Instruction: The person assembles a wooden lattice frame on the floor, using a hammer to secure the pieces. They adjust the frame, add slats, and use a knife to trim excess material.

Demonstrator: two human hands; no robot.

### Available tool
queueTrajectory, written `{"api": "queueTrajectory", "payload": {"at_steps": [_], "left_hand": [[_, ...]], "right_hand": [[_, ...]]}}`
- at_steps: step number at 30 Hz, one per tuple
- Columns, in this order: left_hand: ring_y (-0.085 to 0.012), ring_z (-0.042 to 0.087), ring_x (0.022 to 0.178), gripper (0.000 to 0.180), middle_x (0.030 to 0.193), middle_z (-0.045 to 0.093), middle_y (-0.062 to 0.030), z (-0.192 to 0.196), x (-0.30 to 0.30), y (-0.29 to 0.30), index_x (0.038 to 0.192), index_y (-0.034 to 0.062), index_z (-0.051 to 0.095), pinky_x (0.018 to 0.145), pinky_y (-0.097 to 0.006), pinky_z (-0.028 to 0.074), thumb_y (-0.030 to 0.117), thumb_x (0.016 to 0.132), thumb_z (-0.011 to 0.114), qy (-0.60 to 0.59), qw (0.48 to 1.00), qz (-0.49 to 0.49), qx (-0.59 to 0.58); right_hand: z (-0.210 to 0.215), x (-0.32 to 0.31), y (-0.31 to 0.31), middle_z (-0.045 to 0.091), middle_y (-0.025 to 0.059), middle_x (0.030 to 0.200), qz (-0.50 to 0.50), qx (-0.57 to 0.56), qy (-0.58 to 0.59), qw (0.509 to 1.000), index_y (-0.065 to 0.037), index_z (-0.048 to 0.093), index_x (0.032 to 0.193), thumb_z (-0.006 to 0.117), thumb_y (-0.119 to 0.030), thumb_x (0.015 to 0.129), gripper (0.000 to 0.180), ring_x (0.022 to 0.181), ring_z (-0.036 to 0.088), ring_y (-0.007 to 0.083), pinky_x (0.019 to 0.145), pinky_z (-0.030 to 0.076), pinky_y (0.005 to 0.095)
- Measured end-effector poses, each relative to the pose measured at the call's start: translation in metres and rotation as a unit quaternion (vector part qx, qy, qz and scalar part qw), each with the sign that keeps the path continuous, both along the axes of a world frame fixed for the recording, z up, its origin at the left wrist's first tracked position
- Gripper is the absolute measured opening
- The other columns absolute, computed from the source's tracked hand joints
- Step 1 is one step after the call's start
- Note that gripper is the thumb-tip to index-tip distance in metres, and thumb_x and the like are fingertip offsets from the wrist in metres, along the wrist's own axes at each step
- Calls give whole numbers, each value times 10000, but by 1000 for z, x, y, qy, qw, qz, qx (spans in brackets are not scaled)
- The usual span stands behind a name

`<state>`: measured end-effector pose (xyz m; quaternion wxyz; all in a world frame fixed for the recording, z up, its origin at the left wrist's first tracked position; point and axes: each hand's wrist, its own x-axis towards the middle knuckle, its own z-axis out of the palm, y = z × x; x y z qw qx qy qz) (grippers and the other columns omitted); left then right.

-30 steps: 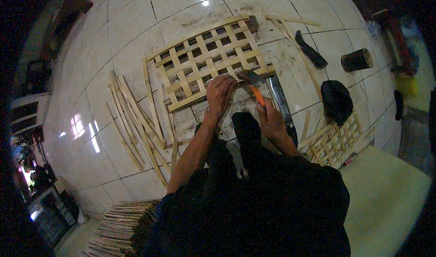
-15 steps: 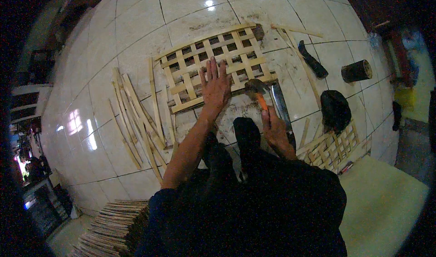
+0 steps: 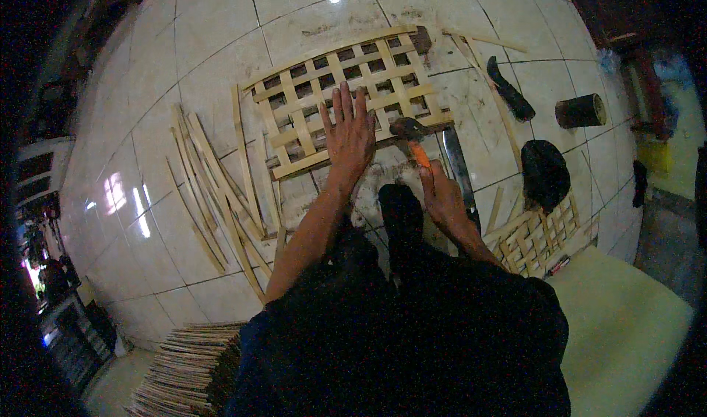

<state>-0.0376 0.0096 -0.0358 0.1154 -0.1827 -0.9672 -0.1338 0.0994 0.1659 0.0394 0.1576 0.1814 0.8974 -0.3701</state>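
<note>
A lattice of woven pale bamboo strips (image 3: 297, 133) lies on the floor in front of me. My left hand (image 3: 350, 141) rests flat on its near side, fingers stretched out and slightly apart. In my right hand (image 3: 444, 196) is a hammer (image 3: 420, 154) with an orange handle, the fingers wrapped round the grip. Its dark head is at the lattice's near edge, right of my left hand; whether it touches the strips I cannot tell. A long knife (image 3: 458, 163) lies just right of the hammer, partly hidden behind my right hand and wrist.
Loose bamboo strips (image 3: 210, 189) lie at left. On the right are a dark curved piece (image 3: 509, 92), a dark cylinder (image 3: 580, 111), a black bundle (image 3: 545, 174) and another woven lattice (image 3: 541, 233). A stack of sticks (image 3: 184, 365) stands lower left, a pale green surface (image 3: 626, 329) lower right.
The hammer head has shifted slightly left and away from me along the lattice's near edge. My left hand stays flat on the lattice. The whole view has shifted slightly.
</note>
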Motion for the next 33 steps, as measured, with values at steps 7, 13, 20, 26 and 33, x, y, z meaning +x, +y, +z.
{"api": "queueTrajectory", "payload": {"at_steps": [7,13,20,26,33], "left_hand": [[-316,229,1388,532,1492,251,-177,6,-1,-2,1400,85,357,1115,-523,122,284,924,484,-4,1000,-2,-16],[-317,212,1393,521,1498,236,-175,-3,-3,-1,1399,90,359,1118,-522,113,297,933,465,4,1000,7,-18],[-307,210,1394,522,1513,212,-160,-3,2,-1,1417,107,337,1125,-506,91,322,950,430,4,999,-3,-37],[-285,224,1390,518,1495,259,-151,-5,-12,1,1379,98,399,1126,-488,106,369,940,443,-32,999,-14,-38],[-306,364,1302,553,1402,412,-141,-10,-17,-27,1326,65,452,1104,-479,194,310,859,617,18,995,-89,26]], "right_hand": [[1,2,0,560,223,686,100,62,346,931,-54,465,1097,442,-284,970,264,617,570,411,533,401,495],[1,-6,1,543,226,696,13,-17,51,998,-41,446,1043,461,-201,966,178,637,561,394,552,417,447],[-38,3,3,550,219,673,7,28,24,999,-36,480,997,450,-261,971,229,644,568,396,564,422,446],[-2,42,46,591,235,729,-161,84,45,982,-51,490,1031,440,-304,966,266,719,586,441,629,437,498],[-47,77,113,593,237,843,-194,157,34,968,-42,518,1037,467,-246,948,228,819,591,404,687,454,475]]}}
